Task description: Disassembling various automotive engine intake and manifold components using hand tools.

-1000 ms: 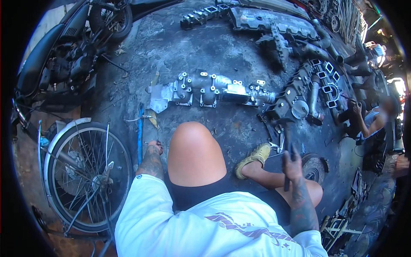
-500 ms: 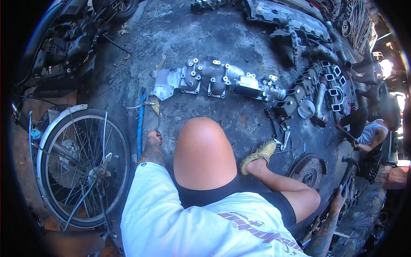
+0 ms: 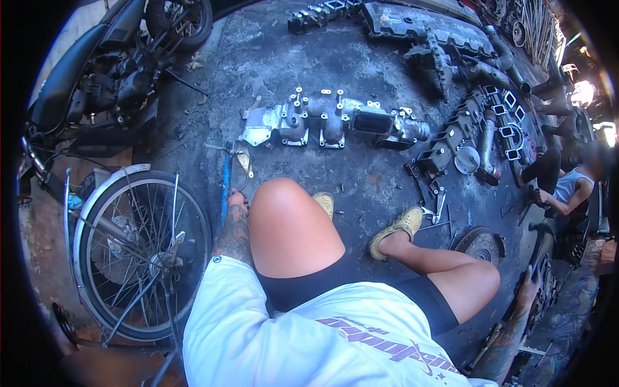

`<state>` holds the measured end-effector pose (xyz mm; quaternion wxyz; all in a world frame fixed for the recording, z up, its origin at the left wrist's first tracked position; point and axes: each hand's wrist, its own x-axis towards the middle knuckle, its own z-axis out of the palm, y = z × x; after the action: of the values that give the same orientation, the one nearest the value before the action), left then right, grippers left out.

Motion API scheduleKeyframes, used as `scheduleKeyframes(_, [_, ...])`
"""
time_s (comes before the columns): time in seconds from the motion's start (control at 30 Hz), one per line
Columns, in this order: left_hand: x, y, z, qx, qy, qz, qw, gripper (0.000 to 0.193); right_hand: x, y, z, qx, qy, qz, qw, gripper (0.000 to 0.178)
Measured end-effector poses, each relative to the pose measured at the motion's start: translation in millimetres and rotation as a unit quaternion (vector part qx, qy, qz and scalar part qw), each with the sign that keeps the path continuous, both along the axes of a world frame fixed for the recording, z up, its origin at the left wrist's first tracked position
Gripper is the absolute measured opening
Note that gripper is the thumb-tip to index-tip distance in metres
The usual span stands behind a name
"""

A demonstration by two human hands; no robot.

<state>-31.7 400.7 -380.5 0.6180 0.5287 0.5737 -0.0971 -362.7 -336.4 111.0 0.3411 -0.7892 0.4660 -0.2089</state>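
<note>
Beyond my bare left knee, my left hand [image 3: 238,198] is low by the floor, its fingers curled around something I cannot make out. A blue bar [image 3: 226,177] lies just left of it. Past the fingers are a flat metal bracket [image 3: 244,161] and a thin rod. A row of grey metal manifold castings [image 3: 332,126] with bolt bosses stretches across the floor in front of me. At the far right, my right hand [image 3: 532,282] appears closed at the lower end of a dark hammer [image 3: 543,237], partly lost in shadow.
A bicycle wheel [image 3: 145,255] stands close on my left, with a motorcycle [image 3: 109,87] behind it. A toothed flywheel [image 3: 480,246], pliers [image 3: 440,205] and gaskets [image 3: 511,132] lie to the right. A large engine cover [image 3: 425,29] is at the back. Another person [image 3: 570,193] sits far right.
My view has shifted, so the scene sits differently in it; a second yellow clog now shows beside my left knee. Both hands stay by the same things.
</note>
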Motion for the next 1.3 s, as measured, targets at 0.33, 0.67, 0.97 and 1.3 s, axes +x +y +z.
scheduleKeyframes(0.33, [6, -12, 142, -0.001, -0.057, -0.181, 0.982, 0.044, 83, 31, 26, 0.06, -0.037, 0.245, 0.967, 0.034])
scheduleKeyframes(0.67, [7, -78, 431, 0.178, -0.213, -0.353, 0.893, 0.036, 201, 149, 27, 0.147, -0.061, 0.417, 0.895, 0.035])
scheduleKeyframes(0.97, [42, -116, 462, 0.414, -0.31, -0.342, 0.785, 0.034, 363, 296, 26, 0.147, -0.327, 0.515, 0.779, 0.04])
scheduleKeyframes(1.3, [112, -127, 456, 0.544, -0.364, -0.13, 0.745, 0.031, 491, 412, -209, 0.021, -0.091, 0.462, 0.882, 0.044])
